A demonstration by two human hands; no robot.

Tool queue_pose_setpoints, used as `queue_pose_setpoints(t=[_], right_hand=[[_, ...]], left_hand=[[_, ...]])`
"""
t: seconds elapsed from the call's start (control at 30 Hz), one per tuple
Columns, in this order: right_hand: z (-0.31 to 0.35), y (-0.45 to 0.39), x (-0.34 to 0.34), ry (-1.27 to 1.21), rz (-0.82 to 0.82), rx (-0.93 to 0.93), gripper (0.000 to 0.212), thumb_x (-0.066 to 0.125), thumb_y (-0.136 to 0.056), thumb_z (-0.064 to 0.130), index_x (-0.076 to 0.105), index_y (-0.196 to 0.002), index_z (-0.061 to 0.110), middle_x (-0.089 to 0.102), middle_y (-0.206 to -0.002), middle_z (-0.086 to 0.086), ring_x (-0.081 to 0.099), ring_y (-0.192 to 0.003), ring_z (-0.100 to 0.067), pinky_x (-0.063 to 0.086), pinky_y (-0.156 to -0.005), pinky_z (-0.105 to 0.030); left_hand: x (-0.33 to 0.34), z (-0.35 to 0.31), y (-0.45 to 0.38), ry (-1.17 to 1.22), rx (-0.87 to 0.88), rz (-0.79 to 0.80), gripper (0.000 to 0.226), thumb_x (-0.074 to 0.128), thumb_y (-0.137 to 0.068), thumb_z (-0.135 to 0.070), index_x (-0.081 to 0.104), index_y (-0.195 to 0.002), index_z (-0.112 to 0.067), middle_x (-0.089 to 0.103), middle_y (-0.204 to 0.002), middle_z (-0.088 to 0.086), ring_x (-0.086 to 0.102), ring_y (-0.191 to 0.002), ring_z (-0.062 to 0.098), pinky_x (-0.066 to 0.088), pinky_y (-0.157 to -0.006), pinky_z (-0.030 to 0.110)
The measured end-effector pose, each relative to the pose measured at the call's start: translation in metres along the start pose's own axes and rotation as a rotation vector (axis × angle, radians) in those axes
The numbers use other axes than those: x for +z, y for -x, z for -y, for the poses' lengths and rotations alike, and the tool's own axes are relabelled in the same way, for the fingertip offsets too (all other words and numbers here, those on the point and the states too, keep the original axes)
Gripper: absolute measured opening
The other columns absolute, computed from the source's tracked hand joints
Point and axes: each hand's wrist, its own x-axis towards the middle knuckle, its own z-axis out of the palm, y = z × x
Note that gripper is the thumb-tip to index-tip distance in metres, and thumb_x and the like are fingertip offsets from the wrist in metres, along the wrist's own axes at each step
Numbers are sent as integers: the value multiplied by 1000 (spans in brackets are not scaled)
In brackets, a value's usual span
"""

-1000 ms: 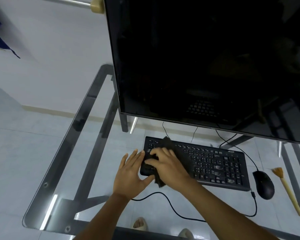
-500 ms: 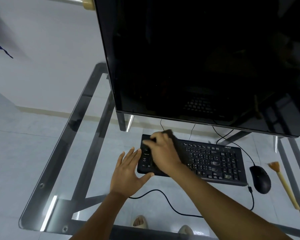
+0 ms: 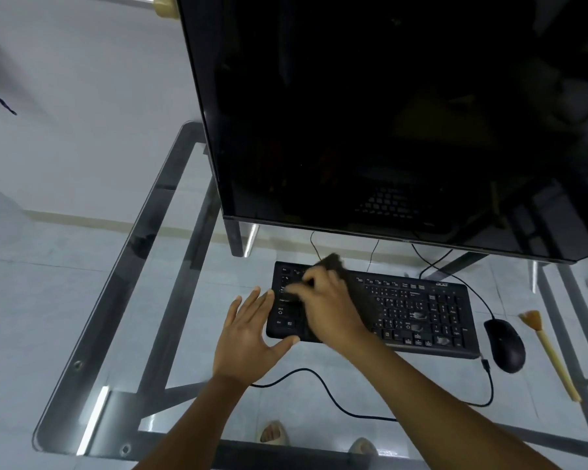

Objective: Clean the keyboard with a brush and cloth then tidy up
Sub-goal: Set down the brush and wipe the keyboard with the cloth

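Fingers (image 3: 252,305) of left hand (image 3: 248,340) spread flat, thumb and fingertips touching near-left corner of black keyboard (image 3: 421,313) on glass tabletop (image 3: 92,334). Fingers of right hand (image 3: 326,305) blurred, pressed onto dark cloth (image 3: 333,261) over keyboard's left half; exact grip hard to tell, cloth mostly hidden under hand. Right of keyboard: black mouse (image 3: 504,344), then brush (image 3: 547,354) with pale handle, lying apart. Sandalled feet dimly seen through glass below. Farther back, large dark monitor (image 3: 387,113), top and right side cut off.
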Motion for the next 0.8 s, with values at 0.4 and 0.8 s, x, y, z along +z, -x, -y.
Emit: queue_pose_setpoints(t=[0.4, 0.8], right_hand=[[-9, 16, 11, -43, 38, -124, 23, 62, -83, 41, 61, -105, 36, 50, -109, 9, 47, -103, -14, 45, -87, -33], [-3, -8, 2, 47, 13, -103, 17, 51, -93, 27, 63, -105, 28, 52, -108, -2, 52, -98, -25, 42, -79, -31]], left_hand=[[-1, 0, -1, 6, 7, 4, 79, 57, -81, -63, 48, -136, -8, 54, -138, 4, 35, -139, 18, 27, -114, 47], [-1, 0, 0, 2, 1, 15, 79, 58, -80, -64, 49, -137, -9, 53, -139, 3, 33, -140, 16, 26, -115, 45]])
